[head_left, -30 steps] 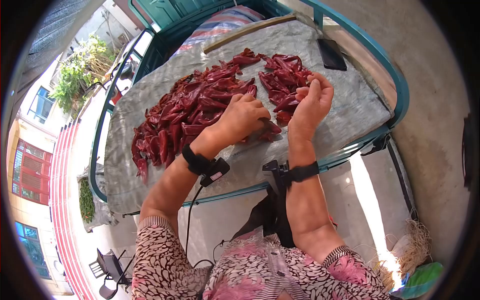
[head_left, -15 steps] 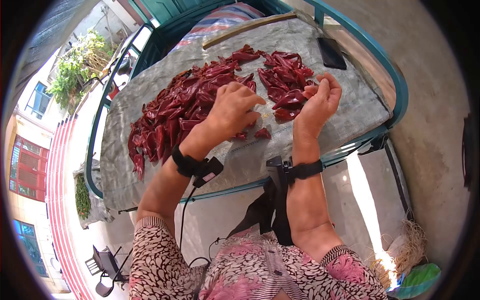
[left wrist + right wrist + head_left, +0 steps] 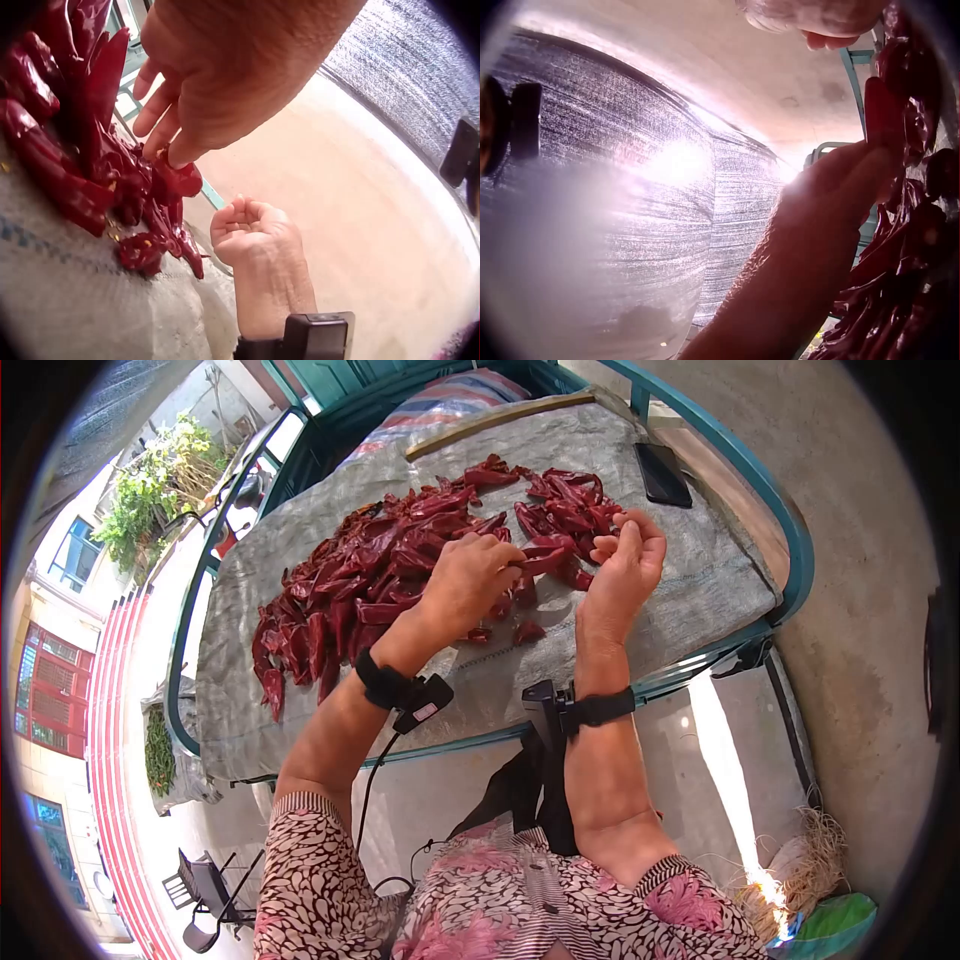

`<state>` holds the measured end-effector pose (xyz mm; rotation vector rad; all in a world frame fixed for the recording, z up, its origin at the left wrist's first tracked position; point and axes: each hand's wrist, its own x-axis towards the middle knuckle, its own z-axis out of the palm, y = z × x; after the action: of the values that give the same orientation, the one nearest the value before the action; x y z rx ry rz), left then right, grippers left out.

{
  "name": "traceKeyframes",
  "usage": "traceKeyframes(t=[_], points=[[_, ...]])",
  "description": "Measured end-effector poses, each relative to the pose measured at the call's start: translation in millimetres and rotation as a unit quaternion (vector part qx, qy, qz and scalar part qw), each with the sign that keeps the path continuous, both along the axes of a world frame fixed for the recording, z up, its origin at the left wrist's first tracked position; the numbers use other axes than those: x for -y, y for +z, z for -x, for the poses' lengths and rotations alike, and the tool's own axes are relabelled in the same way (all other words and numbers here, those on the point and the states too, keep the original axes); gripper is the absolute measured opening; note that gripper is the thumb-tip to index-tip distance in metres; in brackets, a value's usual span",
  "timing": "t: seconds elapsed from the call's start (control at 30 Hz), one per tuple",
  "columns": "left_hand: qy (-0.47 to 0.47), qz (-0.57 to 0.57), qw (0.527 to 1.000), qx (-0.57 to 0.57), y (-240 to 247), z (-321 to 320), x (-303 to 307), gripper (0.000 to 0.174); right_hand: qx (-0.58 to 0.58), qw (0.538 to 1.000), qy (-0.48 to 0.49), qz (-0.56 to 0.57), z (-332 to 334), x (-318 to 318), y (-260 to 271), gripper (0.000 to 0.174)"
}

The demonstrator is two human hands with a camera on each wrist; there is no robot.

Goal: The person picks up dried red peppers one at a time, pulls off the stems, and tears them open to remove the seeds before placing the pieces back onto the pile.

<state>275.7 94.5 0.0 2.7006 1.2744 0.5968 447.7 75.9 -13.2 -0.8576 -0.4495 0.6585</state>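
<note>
My left hand [image 3: 470, 582] pinches a glossy dried red chili pepper [image 3: 545, 560] between thumb and fingers; it points toward the smaller pile. In the left wrist view the pepper's near end [image 3: 182, 178] shows below the fingertips, and the right wrist view shows it standing up from the hand [image 3: 881, 109]. My right hand [image 3: 625, 565] hovers at the near right edge of the smaller chili pile [image 3: 570, 505], palm turned inward. Its fingers are loosely bent, with nothing visible in them in the left wrist view. Left of it spreads a larger chili pile [image 3: 375, 570], partly behind the left hand.
The peppers lie on a grey woven sheet [image 3: 700, 570] over a green-railed cart bed [image 3: 795, 550]. A black phone [image 3: 663, 475] lies at the back right, a wooden strip [image 3: 500, 423] along the back. A loose chili piece [image 3: 528, 631] lies near the front, with scattered seeds [image 3: 112, 232].
My left hand let go of a darker pepper near the front, opened, and now pinches another, farther forward. The right hand shifted right, then back left, staying beside the smaller pile.
</note>
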Motion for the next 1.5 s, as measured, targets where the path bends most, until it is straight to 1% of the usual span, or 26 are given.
traceKeyframes(t=[0.1,0.13,0.2,0.23,0.3,0.33,0.43,0.5,0.53,0.63,0.7,0.73,0.77,0.83,0.87,0.97,1.0,1.07,1.1,1.17,1.2,1.3,1.33,1.4,1.43,1.5], points=[[0.013,-0.142,0.989,0.041,-12,21,-3,0.018,-0.006,1.000,0.023,-0.004,3,-1,-4,0.016],[0.007,-0.145,0.989,0.034,-11,26,-4,0.017,-0.005,1.000,0.023,-0.007,3,-2,-4,0.016],[0.027,-0.048,0.993,0.108,-7,32,-1,0.017,-0.001,1.000,0.021,-0.011,2,-1,-3,0.016],[0.038,0.003,0.989,0.144,-4,33,2,0.016,0.000,0.999,0.038,-0.004,2,1,-2,0.016],[0.010,-0.045,0.988,0.149,1,30,7,0.019,0.004,0.997,0.074,0.011,5,3,-1,0.015],[-0.003,-0.069,0.986,0.152,4,27,10,0.021,0.032,0.994,0.106,0.017,6,2,-1,0.016],[0.023,-0.033,0.980,0.196,17,14,19,0.021,0.129,0.972,0.194,0.022,14,-2,-5,0.017],[0.020,0.004,0.965,0.263,18,4,22,0.022,0.205,0.948,0.244,0.005,24,-6,-9,0.017],[0.018,0.022,0.955,0.295,19,1,23,0.022,0.210,0.943,0.258,-0.014,27,-4,-11,0.019],[0.079,0.066,0.939,0.328,28,1,29,0.022,0.131,0.960,0.245,0.025,23,-2,-10,0.020],[0.114,0.070,0.947,0.291,23,14,19,0.020,0.203,0.971,0.115,0.056,17,-7,-14,0.020],[0.131,0.072,0.951,0.272,19,21,13,0.020,0.237,0.968,0.049,0.070,13,-8,-17,0.021],[0.173,0.024,0.958,0.229,13,29,8,0.021,0.329,0.940,0.026,0.089,9,-8,-21,0.023],[0.253,-0.073,0.955,0.140,6,39,-1,0.023,0.501,0.857,-0.022,0.122,5,-5,-24,0.027],[0.244,-0.037,0.950,0.191,2,42,-3,0.023,0.539,0.828,0.023,0.153,5,-2,-25,0.031],[0.187,0.018,0.954,0.233,1,37,1,0.022,0.625,0.773,0.002,0.112,13,-3,-46,0.031],[0.179,0.025,0.945,0.272,2,30,5,0.022,0.621,0.773,0.025,0.128,15,-3,-47,0.032],[0.162,0.039,0.922,0.348,7,15,13,0.021,0.631,0.764,0.019,0.134,13,-6,-51,0.037],[0.150,0.019,0.926,0.346,5,15,11,0.022,0.635,0.760,0.016,0.136,13,-7,-49,0.040],[0.122,-0.021,0.932,0.342,-5,17,4,0.023,0.605,0.780,0.030,0.160,13,-4,-45,0.032],[0.113,0.029,0.913,0.390,-9,16,1,0.024,0.589,0.788,0.037,0.173,13,-3,-41,0.028],[0.082,0.146,0.867,0.469,-21,22,-13,0.024,0.507,0.845,0.003,0.168,14,-8,-30,0.025],[0.071,0.170,0.854,0.486,-22,25,-15,0.024,0.478,0.869,-0.001,0.125,13,-9,-28,0.025],[0.047,0.217,0.827,0.516,-21,28,-17,0.025,0.394,0.913,0.064,0.083,16,-11,-24,0.026],[0.038,0.215,0.824,0.523,-18,27,-16,0.025,0.349,0.930,0.095,0.063,18,-12,-23,0.027],[0.019,0.213,0.816,0.537,-13,23,-13,0.026,0.354,0.928,0.111,0.027,27,-12,-23,0.026]])
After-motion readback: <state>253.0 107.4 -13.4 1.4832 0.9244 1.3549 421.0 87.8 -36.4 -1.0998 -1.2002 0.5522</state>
